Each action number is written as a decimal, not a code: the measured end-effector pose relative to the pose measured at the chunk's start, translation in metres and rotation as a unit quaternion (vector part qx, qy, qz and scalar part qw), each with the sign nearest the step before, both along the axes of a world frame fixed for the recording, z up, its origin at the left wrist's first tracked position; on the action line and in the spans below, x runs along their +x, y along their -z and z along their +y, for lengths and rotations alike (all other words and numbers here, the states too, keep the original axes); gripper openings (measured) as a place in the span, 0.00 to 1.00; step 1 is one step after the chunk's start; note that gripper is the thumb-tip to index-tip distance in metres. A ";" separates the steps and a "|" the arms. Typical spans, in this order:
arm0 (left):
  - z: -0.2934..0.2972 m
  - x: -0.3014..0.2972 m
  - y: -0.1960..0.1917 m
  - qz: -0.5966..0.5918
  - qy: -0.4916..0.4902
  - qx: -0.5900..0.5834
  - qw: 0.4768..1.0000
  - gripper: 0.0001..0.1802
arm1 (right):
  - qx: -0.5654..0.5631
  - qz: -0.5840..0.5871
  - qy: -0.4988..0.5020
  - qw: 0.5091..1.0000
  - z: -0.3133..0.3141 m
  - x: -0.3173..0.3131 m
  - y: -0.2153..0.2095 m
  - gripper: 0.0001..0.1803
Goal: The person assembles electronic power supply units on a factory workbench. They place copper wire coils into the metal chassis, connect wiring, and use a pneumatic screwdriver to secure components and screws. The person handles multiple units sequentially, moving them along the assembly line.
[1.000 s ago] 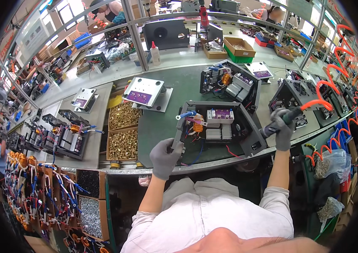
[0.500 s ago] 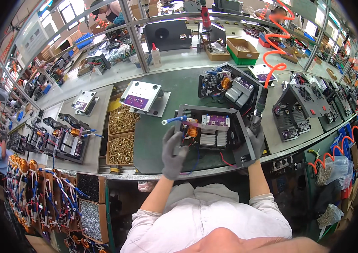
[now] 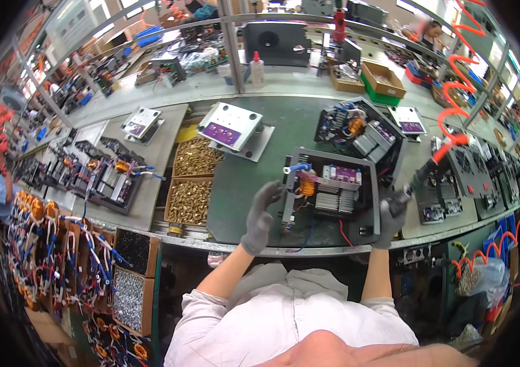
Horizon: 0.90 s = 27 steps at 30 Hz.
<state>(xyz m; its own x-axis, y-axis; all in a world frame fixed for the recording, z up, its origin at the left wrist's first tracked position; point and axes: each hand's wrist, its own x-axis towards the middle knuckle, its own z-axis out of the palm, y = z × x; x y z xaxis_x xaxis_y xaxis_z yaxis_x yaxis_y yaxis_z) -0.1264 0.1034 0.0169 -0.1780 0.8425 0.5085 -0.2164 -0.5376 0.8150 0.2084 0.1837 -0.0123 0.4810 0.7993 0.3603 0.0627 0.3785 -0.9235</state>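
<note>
An open grey metal chassis [image 3: 331,188] with a copper coil, heat sink and purple circuit board lies on the green bench in front of me. My left hand [image 3: 262,215], in a grey glove, is open beside the chassis's left edge, fingers spread, holding nothing. My right hand [image 3: 392,215], also gloved, is closed around a powered screwdriver [image 3: 420,176] at the chassis's right front corner. The tool hangs on a coiled orange hose [image 3: 459,92].
Two trays of brass screws [image 3: 191,199] sit left of my left hand. A white-lidded unit [image 3: 230,126] and another open chassis [image 3: 361,128] lie behind. More assemblies line the left bench [image 3: 104,180] and the right [image 3: 449,189]. Bins of screws and wired parts [image 3: 122,287] stand lower left.
My right hand has brought the screwdriver from the right down to the chassis's right front corner. My left hand has let go of the chassis's left side and opened.
</note>
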 end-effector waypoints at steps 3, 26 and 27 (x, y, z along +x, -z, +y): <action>0.014 -0.056 -0.004 -0.007 -0.154 -0.170 0.973 0.36 | 0.028 0.072 -0.061 0.995 -0.022 -0.001 -0.020 0.29; 0.165 -0.146 0.037 0.188 -0.298 -0.309 0.883 0.22 | 0.013 0.087 -0.124 0.988 -0.014 0.005 -0.009 0.32; 0.158 -0.140 0.021 0.185 -0.255 -0.315 0.895 0.23 | 0.005 0.092 -0.119 0.989 -0.014 0.006 -0.006 0.32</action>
